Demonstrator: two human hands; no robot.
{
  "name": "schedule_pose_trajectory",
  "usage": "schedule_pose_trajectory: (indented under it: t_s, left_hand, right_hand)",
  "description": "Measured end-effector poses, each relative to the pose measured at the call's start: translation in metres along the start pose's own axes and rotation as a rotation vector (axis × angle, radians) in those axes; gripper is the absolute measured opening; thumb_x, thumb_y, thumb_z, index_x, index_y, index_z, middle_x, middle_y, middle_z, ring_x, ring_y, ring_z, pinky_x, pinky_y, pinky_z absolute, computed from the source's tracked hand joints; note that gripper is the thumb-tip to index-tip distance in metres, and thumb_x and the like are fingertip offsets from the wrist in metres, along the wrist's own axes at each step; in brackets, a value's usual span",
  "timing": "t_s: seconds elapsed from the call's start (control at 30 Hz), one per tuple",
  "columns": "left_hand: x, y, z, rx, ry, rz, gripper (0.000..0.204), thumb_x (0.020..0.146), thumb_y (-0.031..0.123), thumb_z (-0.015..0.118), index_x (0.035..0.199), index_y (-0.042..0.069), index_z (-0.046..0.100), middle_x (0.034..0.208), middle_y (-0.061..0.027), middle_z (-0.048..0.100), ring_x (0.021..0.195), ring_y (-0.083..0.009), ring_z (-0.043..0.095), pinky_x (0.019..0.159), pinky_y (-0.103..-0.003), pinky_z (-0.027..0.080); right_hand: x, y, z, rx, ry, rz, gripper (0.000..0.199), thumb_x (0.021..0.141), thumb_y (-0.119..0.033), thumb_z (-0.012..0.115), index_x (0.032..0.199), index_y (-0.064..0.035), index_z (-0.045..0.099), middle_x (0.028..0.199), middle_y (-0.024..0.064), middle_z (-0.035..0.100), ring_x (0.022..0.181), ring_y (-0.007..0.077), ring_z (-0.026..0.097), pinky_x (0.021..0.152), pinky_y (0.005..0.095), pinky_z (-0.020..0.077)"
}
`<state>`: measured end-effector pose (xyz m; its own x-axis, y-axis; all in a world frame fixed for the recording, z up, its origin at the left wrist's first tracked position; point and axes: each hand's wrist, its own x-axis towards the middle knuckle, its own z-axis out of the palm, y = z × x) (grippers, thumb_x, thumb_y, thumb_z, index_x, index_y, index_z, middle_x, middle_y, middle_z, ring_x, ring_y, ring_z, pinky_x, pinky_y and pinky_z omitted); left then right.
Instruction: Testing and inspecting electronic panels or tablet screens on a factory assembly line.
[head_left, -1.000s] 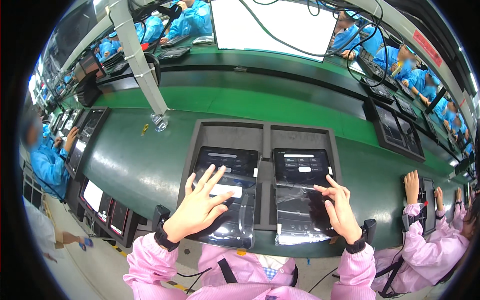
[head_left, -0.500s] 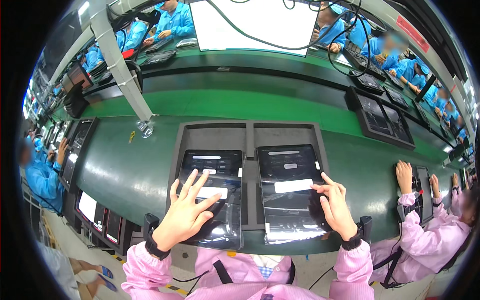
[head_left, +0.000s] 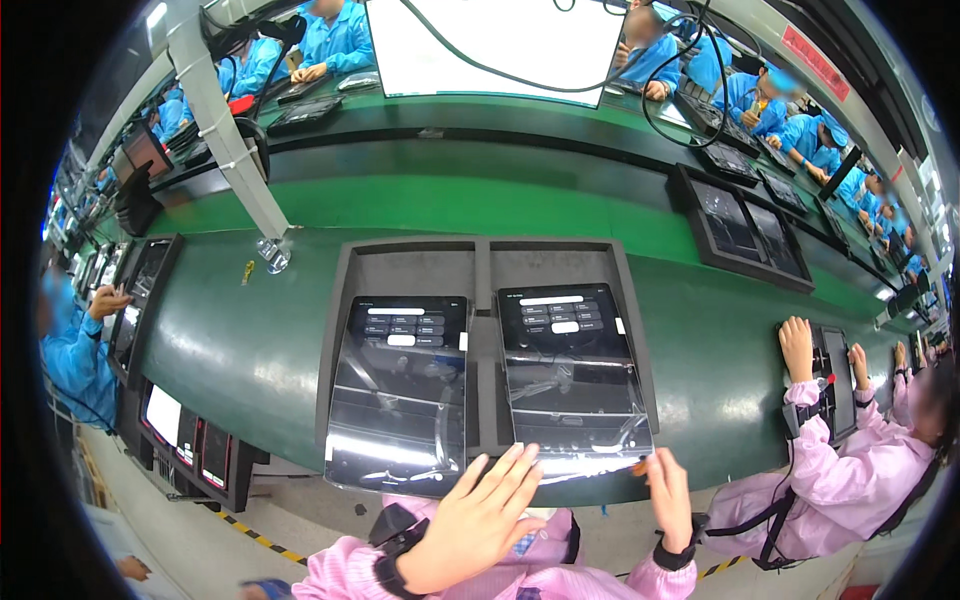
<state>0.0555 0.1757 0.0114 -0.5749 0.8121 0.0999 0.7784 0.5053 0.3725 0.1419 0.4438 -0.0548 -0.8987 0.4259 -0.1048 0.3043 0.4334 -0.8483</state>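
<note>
Two black tablets, the left tablet (head_left: 400, 410) and the right tablet (head_left: 570, 390), lie side by side in a dark grey two-compartment tray (head_left: 484, 255). Glossy clear film seems to cover them, and both screens show small menu panels near the top. My left hand (head_left: 475, 520) is open, its stretched fingertips at the lower left corner of the right tablet. My right hand (head_left: 672, 495) has its fingers extended beside that tablet's lower right corner. A small orange piece (head_left: 640, 467) shows next to its fingertips; whether they touch it I cannot tell.
Another tray with tablets (head_left: 745, 225) stands on the far right of the green bench (head_left: 240, 340). A metal post (head_left: 230, 150) rises at the left. A co-worker in pink (head_left: 840, 490) works at the right, one in blue (head_left: 75, 345) at the left. Cables hang before a bright screen (head_left: 490, 50).
My left hand has left the left tablet and moved right and toward me. My right hand has slid down to the right tablet's lower corner. White boxes mid-screen have gone; menu panels are brighter.
</note>
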Motion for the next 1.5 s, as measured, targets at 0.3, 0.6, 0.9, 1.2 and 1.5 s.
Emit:
schedule_pose_trajectory:
  t_s: [0.3,0.6,0.9,1.2,1.5]
  left_hand:
    - [0.03,0.015,0.053,0.067,0.069,-0.081,0.064,0.086,0.039,0.058,0.133,-0.002,0.044,0.138,-0.0178,0.044,0.13,-0.0288,0.041,0.108,-0.04,0.031]
    - [0.021,0.0,0.027,-0.072,0.018,-0.056,0.053,0.09,0.031,0.056,0.136,0.006,0.045,0.143,-0.0182,0.039,0.132,-0.0317,0.038,0.108,-0.045,0.029]
    - [-0.04,-0.045,-0.029,-0.002,-0.034,-0.342,0.044,0.093,0.018,0.049,0.134,0.003,0.045,0.144,-0.0203,0.037,0.134,-0.0365,0.033,0.109,-0.048,0.026]
    - [-0.059,-0.058,-0.015,-0.03,0.011,-0.315,0.049,0.088,0.007,0.053,0.135,0.004,0.044,0.144,-0.0193,0.036,0.134,-0.0365,0.034,0.107,-0.047,0.031]
    - [-0.062,-0.062,-0.007,-0.016,0.05,-0.335,0.055,0.083,0.012,0.062,0.135,0.01,0.046,0.144,-0.0151,0.039,0.134,-0.0315,0.036,0.107,-0.048,0.028]
  right_hand:
    - [-0.017,0.024,0.03,0.656,-0.035,0.158,0.04,0.101,-0.028,0.043,0.08,0.0016,0.061,0.07,0.0092,0.064,0.058,0.0096,0.054,0.052,0.0217,0.0392]
    - [-0.079,-0.004,0.048,0.639,-0.319,0.249,0.036,0.101,-0.024,0.042,0.117,0.0059,0.055,0.083,0.0089,0.064,0.068,0.0098,0.057,0.063,0.0227,0.0469]
    - [-0.052,-0.056,0.139,0.639,-0.715,-0.046,0.028,0.102,-0.015,0.038,0.112,-0.0016,0.06,0.086,0.0056,0.062,0.074,0.0104,0.059,0.069,0.0241,0.0485]
    - [-0.04,-0.072,0.172,0.65,-0.764,0.042,0.034,0.101,-0.023,0.043,0.095,0.0024,0.065,0.079,0.0035,0.066,0.076,0.0089,0.059,0.065,0.0228,0.0446]
    - [-0.072,-0.062,0.143,0.402,-1.047,-0.137,0.027,0.096,-0.021,0.051,0.091,0.0013,0.066,0.083,0.008,0.069,0.077,0.0175,0.065,0.072,0.0295,0.0493]
